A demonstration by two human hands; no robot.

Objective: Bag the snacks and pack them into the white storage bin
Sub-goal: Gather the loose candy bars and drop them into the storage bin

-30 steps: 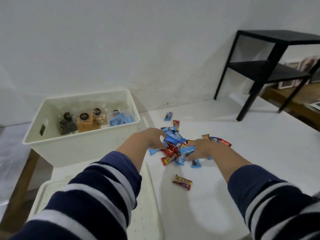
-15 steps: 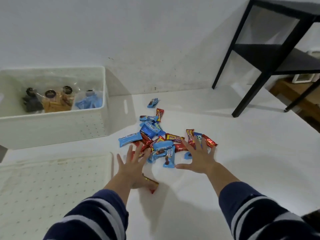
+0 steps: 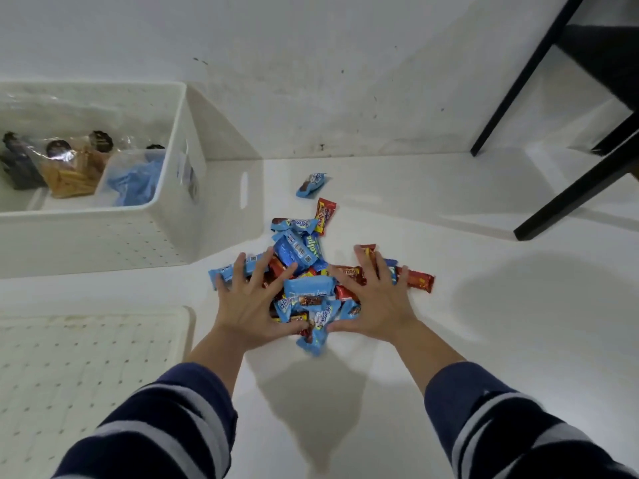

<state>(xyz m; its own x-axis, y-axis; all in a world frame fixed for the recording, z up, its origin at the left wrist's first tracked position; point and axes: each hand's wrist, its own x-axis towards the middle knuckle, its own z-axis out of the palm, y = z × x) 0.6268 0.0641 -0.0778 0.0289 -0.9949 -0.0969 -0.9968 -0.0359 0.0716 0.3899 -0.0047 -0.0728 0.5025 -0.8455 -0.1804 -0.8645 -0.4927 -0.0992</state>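
Snacks point(image 3: 306, 281) in blue and red wrappers lie heaped on the white counter point(image 3: 501, 340) directly in front of you, and both your hands are spread flat over the near half of the heap, palms down. Your left hand point(image 3: 247, 305) has its fingers fanned wide across the left side of the pile, fingertips resting on a blue wrapper and a red one, thumb curled in toward the near edge; it grips nothing. Your right hand point(image 3: 375, 305) mirrors it on the right side, fingers splayed over red wrappers, thumb pointing inward at the near edge, likewise closed on nothing. Between your two thumbs a blue packet point(image 3: 316, 328) pokes out toward you. Both forearms reach forward from dark striped sleeves point(image 3: 166, 423). A red bar point(image 3: 416, 279) sticks out past your right fingers, and beyond the heap a red packet point(image 3: 325, 216) and a lone blue packet point(image 3: 311, 184) lie apart, nearer the wall. The white storage bin point(image 3: 103, 236) stands to the left of the pile, well apart from your left hand, and already holds clear bags of dark, tan and blue snacks point(image 3: 72, 167). Its perforated lid point(image 3: 86, 375) lies flat on the counter just beside your left forearm. At the far right, black legs of a small shelf unit point(image 3: 570, 198) stand on the counter.
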